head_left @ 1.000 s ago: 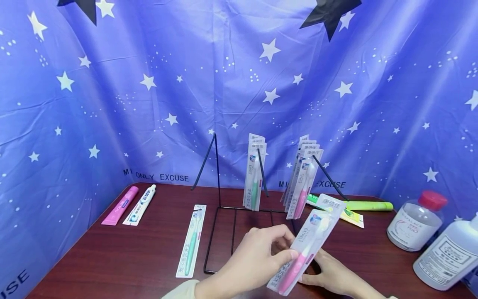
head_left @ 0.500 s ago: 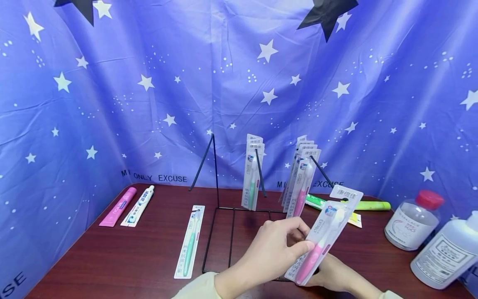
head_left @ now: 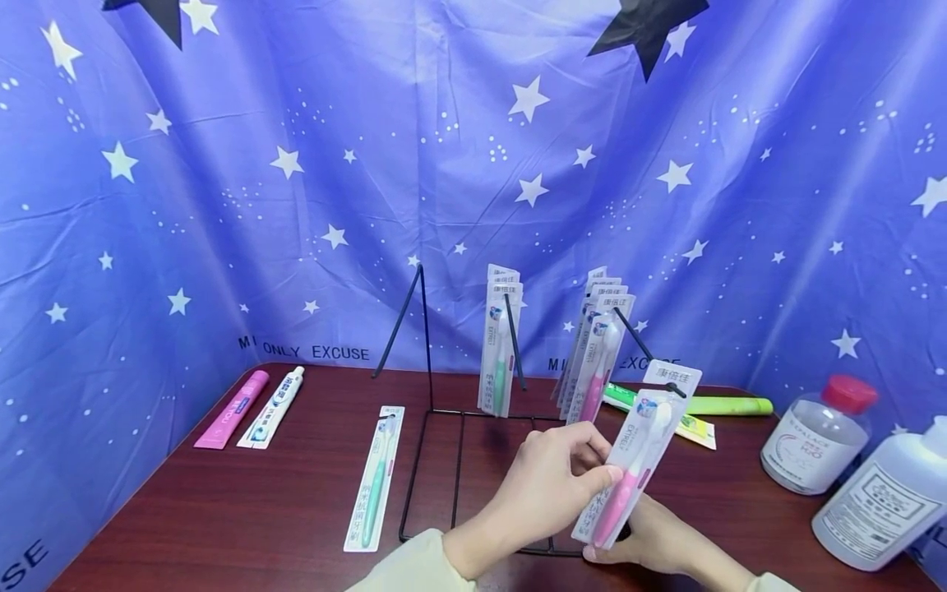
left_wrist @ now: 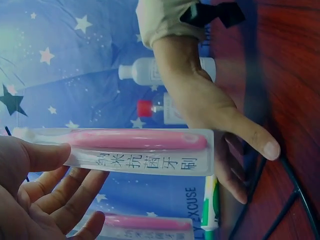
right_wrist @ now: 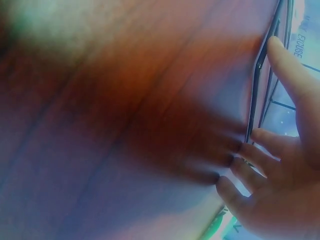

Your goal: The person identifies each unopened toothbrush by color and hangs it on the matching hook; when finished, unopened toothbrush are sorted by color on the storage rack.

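My left hand (head_left: 547, 485) pinches a pink toothbrush in a clear-fronted pack (head_left: 636, 452), thumb in front and fingers behind. The pack leans right, its top hole at the tip of the rack's right hook, which seems to poke through. In the left wrist view, the pink handle (left_wrist: 135, 140) shows past my thumb. My right hand (head_left: 658, 534) is low by the front right corner of the black wire display rack (head_left: 453, 477). Its spread, fairly straight thumb and fingers (right_wrist: 260, 162) touch the base wire. Packed pink toothbrushes (head_left: 595, 370) hang behind on the right hook, green ones (head_left: 497, 362) on the middle hook.
A packed green toothbrush (head_left: 375, 481) lies left of the rack. Pink (head_left: 233, 411) and white (head_left: 274, 409) toothpaste tubes lie further left. More tubes (head_left: 728, 406) lie behind my right hand. A red-capped bottle (head_left: 817, 444) and a pump bottle (head_left: 876, 501) stand at right.
My left hand first carried the pink toothbrush pack right and up, then slightly back left, bringing its hole to the hook's tip. My right hand stays by the rack's base.
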`<state>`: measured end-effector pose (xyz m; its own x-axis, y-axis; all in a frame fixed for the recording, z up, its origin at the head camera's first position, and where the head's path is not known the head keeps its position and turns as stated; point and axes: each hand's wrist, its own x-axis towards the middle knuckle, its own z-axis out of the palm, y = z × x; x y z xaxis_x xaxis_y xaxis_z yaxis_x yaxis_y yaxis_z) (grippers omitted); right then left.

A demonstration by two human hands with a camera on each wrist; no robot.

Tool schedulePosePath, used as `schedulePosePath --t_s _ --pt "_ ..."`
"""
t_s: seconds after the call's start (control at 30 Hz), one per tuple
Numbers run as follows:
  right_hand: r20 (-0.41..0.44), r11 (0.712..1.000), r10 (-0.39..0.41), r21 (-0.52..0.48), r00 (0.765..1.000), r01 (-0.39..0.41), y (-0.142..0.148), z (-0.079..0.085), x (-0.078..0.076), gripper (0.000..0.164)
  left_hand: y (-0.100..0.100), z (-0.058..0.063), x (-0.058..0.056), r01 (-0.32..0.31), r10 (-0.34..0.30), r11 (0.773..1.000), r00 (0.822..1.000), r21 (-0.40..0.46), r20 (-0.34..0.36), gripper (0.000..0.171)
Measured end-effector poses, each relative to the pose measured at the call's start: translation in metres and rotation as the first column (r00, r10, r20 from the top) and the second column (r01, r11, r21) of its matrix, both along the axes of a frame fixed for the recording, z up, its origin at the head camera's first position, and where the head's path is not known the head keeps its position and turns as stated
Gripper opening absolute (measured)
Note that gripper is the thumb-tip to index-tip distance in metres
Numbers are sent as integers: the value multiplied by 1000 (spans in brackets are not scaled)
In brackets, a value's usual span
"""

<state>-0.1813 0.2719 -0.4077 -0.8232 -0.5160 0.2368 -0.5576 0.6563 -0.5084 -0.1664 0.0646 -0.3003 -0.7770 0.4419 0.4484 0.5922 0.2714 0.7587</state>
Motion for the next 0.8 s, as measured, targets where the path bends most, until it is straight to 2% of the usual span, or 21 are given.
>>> schedulePosePath --t_s 0.17,0.3,0.5,0.8 --pt "22 989 -100 113 995 97 -3 3 0 80 5 -5 -13 -42 42 999 999 22 15 8" --pt "61 984 -128 129 990 120 -4 4 0 86 8 -7 -24 -76 75 996 997 53 18 9" --pt "95 984 -140 119 986 129 -4 3 1 89 13 -11 -34 -96 95 991 995 90 7 7" --pt "131 981 -153 136 980 135 -5 6 1 87 24 -15 -51 -178 179 968 984 176 11 6"
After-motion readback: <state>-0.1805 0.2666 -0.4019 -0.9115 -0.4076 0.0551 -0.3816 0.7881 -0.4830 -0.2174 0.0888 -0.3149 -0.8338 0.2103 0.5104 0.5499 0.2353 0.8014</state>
